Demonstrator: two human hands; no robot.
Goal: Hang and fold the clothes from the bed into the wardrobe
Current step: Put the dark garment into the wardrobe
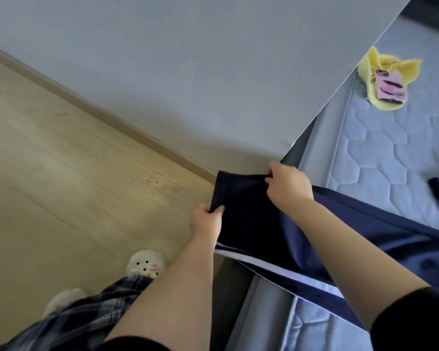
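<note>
Pinching the dark hem of a navy garment [254, 224], both hands work at the bed's corner: the left hand [207, 220] has thumb and fingers closed on the lower edge, the right hand [288, 184] nips the upper edge just beside the wall. Between them the cloth is stretched flat and looks smooth, slightly glossy; two pale stripes run along its side below the left wrist, and the rest trails back under the right forearm onto the mattress [380, 153]. That mattress is quilted in soft hexagons, grey-blue. Well beyond the right hand lies one yellow fleecy item [388, 79] with a pink printed patch. Left of the hands spreads pale wood-grain floor [61, 160], and below them sit two white perforated slippers [145, 266], one half hidden by plaid trousers [86, 317].
</note>
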